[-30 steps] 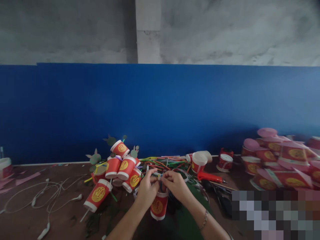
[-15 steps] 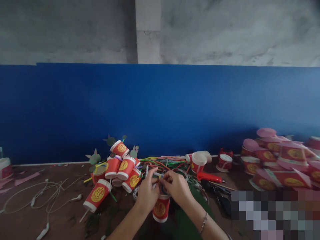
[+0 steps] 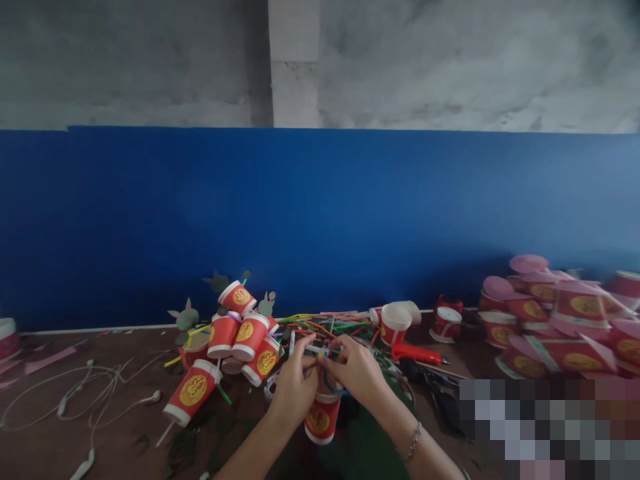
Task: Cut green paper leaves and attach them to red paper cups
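Observation:
A red paper cup (image 3: 320,420) with a gold emblem stands upright on the brown table, low in the middle of the view. Both my hands are over its rim. My left hand (image 3: 293,387) curls round the cup's left side, fingers closed. My right hand (image 3: 357,373) pinches something thin at the rim; a blue loop (image 3: 327,385) shows there, too small to name. The fingertips of both hands meet above the cup. A bracelet (image 3: 413,440) sits on my right wrist.
A heap of red cups (image 3: 240,337) with sticks and paper leaves lies left of my hands. Coloured straws (image 3: 325,323) lie behind. A red tool (image 3: 417,353) and more cups (image 3: 560,320) are to the right. White earphone cables (image 3: 85,393) trail at left. A blue wall panel (image 3: 320,220) backs the table.
The cup and both hands have shifted slightly right and lower. My fingers have closed in tighter over the rim.

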`<state>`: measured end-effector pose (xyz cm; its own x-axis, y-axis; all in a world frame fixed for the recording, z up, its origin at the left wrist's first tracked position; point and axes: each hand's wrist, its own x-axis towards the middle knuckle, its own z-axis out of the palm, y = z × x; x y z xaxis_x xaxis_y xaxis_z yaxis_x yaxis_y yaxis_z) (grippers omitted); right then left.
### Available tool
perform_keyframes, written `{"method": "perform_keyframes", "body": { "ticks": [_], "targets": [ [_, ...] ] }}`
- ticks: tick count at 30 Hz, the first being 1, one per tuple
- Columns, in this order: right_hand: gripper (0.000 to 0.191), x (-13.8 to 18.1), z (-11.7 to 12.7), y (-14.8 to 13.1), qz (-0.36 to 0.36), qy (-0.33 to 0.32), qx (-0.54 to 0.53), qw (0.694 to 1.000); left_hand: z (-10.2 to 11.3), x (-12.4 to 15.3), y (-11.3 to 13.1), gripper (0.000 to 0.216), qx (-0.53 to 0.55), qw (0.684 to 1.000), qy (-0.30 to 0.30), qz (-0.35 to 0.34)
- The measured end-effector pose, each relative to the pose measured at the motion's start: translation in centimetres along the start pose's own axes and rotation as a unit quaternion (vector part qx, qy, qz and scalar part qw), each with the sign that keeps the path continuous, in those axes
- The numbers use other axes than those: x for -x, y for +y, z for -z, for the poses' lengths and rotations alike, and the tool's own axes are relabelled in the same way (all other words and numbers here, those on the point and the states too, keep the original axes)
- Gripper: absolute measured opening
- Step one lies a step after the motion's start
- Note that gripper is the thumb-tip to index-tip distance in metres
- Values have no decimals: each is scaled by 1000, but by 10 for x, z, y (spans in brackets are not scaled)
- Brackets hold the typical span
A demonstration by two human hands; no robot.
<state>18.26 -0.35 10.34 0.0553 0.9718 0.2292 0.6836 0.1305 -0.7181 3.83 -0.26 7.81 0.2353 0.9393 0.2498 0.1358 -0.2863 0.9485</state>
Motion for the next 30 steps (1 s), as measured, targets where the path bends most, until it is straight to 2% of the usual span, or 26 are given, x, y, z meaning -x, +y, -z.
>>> {"method": "perform_keyframes", "body": {
  "ticks": [3, 7, 12, 15, 19, 23, 26, 30],
  "targets": [
    [9, -3, -3, 1, 24, -36, -81, 996, -1, 1, -1, 56, 27, 1000, -15, 0],
    [14, -4, -5, 1, 38, -22, -115, 992, -2, -2, -5, 56, 90, 996, -23, 17],
    [19, -6, -5, 3, 27, -32, -164, 986, -1, -6, -1, 27, 47, 998, -33, 27],
    [20, -8, -4, 6, 17, -62, -202, 977, 0, -5, 4, 20, 31, 998, -28, 49],
    [25, -10, 4, 10, -18, -143, -304, 942, 2, -4, 7, 16, 82, 992, -40, 82],
    [29, -10, 15, 11, -10, -189, -358, 914, 5, -6, 6, 17, 144, 982, -57, 110],
    [30, -10, 16, 11, -8, -196, -349, 916, 6, -7, 6, 17, 129, 984, -39, 113],
    [25, -11, 7, 11, 4, -142, -261, 955, 4, -5, 10, 14, 34, 996, -16, 78]
  ]
}}
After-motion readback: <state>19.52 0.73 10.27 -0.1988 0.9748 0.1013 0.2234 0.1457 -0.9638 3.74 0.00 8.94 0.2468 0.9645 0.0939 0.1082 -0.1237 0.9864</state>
